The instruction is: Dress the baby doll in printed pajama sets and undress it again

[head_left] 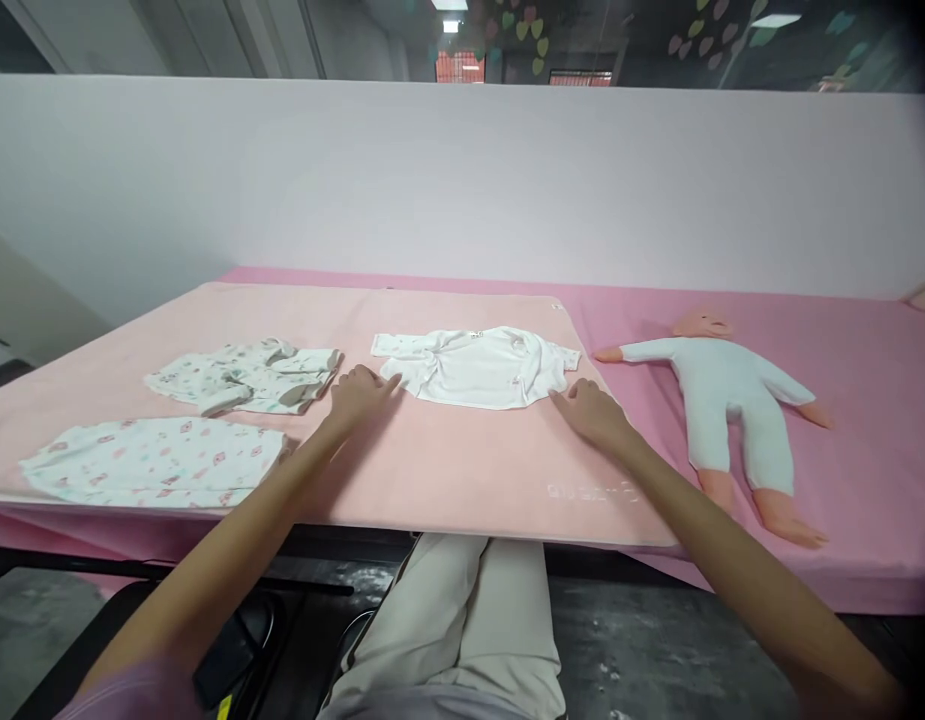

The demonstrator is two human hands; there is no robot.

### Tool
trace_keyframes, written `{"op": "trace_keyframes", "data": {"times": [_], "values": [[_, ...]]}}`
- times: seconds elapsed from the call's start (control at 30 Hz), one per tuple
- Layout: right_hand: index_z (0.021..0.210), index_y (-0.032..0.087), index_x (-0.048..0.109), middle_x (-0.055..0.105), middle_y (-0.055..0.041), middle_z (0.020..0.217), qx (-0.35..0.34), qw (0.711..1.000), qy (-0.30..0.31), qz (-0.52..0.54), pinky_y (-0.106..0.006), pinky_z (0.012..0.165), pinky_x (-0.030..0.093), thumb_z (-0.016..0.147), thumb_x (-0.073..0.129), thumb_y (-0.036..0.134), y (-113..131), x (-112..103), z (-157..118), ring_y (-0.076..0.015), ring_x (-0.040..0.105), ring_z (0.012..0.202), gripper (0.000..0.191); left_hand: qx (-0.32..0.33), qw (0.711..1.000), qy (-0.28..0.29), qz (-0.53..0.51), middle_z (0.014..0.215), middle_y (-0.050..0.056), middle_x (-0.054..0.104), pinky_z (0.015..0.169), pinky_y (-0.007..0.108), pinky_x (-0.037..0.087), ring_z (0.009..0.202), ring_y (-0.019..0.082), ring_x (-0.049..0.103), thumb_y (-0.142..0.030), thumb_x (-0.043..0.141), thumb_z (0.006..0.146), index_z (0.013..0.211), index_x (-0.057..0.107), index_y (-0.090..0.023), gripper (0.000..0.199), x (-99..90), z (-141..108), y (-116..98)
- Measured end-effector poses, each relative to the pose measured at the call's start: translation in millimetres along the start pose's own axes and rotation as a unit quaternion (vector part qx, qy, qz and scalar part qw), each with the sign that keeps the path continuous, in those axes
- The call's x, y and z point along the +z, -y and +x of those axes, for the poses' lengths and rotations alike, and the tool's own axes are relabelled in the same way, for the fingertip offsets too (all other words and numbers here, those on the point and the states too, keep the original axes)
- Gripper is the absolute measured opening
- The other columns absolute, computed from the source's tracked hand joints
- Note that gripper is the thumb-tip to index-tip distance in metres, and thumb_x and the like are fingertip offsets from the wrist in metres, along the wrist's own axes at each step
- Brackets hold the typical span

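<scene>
A white baby shirt (477, 368) with short patterned sleeves lies spread flat on the peach mat (462, 470). At its lower left corner is my left hand (359, 393), with the fingers curled and the thumb against the cloth. My right hand (593, 410) pinches at the lower right corner of the hem. The fingertips are small in view, and the bit of cloth in each pinch is partly hidden.
A baby doll (732, 385) in a white suit lies on the pink cover (874, 400) at the right. To the left are a crumpled patterned baby garment (244, 372) and a folded printed cloth (162, 460). A white wall panel (462, 180) rises behind the table.
</scene>
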State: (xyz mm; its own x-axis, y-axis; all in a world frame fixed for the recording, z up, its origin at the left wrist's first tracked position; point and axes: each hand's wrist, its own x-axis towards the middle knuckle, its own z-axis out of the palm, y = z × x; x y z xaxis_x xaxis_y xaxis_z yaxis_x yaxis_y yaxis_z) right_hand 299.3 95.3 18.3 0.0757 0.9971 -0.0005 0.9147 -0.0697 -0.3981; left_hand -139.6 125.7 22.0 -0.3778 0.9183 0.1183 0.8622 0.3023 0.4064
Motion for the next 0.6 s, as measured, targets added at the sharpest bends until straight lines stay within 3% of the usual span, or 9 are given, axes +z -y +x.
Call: {"op": "trace_keyframes", "data": {"times": [0.13, 0.23, 0.33, 0.43, 0.5, 0.6], "values": [[0.116, 0.015, 0.064, 0.069, -0.0258, 0.13, 0.062, 0.997, 0.01, -0.042, -0.052, 0.101, 0.05, 0.101, 0.05, 0.069, 11.9, 13.1, 32.3, -0.0436, 0.066, 0.122, 0.058, 0.045, 0.997, 0.06, 0.032, 0.105, 0.015, 0.077, 0.103, 0.046, 0.042, 0.116, 0.039, 0.066, -0.063, 0.061, 0.09, 0.084, 0.065, -0.021, 0.043, 10.2, 19.4, -11.6], [0.106, 0.017, 0.07, 0.075, -0.0217, 0.12, 0.074, 0.997, 0.033, -0.017, -0.046, 0.098, 0.052, 0.099, 0.058, 0.058, 22.0, 15.4, 45.0, -0.0409, 0.069, 0.118, 0.043, 0.045, 0.996, 0.081, 0.012, 0.086, 0.011, 0.074, 0.1, 0.046, 0.041, 0.105, 0.036, 0.068, -0.051, 0.061, 0.089, 0.07, 0.058, -0.022, 0.035, 15.7, 27.7, -18.1], [0.105, 0.018, 0.072, 0.078, -0.0187, 0.114, 0.09, 0.995, 0.04, -0.003, -0.041, 0.096, 0.053, 0.097, 0.062, 0.05, 29.8, 16.9, 47.0, -0.0374, 0.072, 0.115, 0.034, 0.022, 0.995, 0.081, -0.053, 0.082, 0.007, 0.07, 0.102, 0.044, 0.039, 0.098, 0.032, 0.068, -0.046, 0.06, 0.089, 0.073, 0.053, -0.022, 0.03, 17.8, 27.3, -18.5], [0.136, 0.013, 0.061, 0.07, -0.0243, 0.136, 0.125, 0.992, 0.004, -0.001, -0.045, 0.102, 0.052, 0.096, 0.065, 0.054, 31.8, 18.5, 42.2, -0.0408, 0.066, 0.128, 0.058, -0.009, 0.989, 0.077, -0.128, 0.1, 0.005, 0.075, 0.107, 0.042, 0.037, 0.104, 0.029, 0.068, -0.044, 0.062, 0.089, 0.089, 0.056, -0.023, 0.022, 17.5, 24.4, -11.6], [0.152, 0.008, 0.046, 0.06, -0.029, 0.151, 0.156, 0.987, -0.022, 0.03, -0.047, 0.109, 0.049, 0.091, 0.071, 0.058, 31.2, 17.9, 39.8, -0.043, 0.059, 0.138, 0.083, -0.027, 0.981, 0.074, -0.175, 0.118, 0.006, 0.076, 0.11, 0.04, 0.037, 0.118, 0.029, 0.067, -0.041, 0.069, 0.085, 0.106, 0.057, -0.024, 0.029, 16.7, 23.5, -6.1], [0.154, 0.007, 0.045, 0.054, -0.0293, 0.158, 0.178, 0.979, -0.021, 0.099, -0.046, 0.116, 0.045, 0.086, 0.079, 0.054, 32.5, 13.4, 41.6, -0.0425, 0.054, 0.145, 0.089, -0.049, 0.972, 0.085, -0.211, 0.127, 0.009, 0.075, 0.108, 0.039, 0.04, 0.13, 0.032, 0.064, -0.038, 0.079, 0.077, 0.121, 0.057, -0.024, 0.051, 13.1, 23.4, -2.9]]}}
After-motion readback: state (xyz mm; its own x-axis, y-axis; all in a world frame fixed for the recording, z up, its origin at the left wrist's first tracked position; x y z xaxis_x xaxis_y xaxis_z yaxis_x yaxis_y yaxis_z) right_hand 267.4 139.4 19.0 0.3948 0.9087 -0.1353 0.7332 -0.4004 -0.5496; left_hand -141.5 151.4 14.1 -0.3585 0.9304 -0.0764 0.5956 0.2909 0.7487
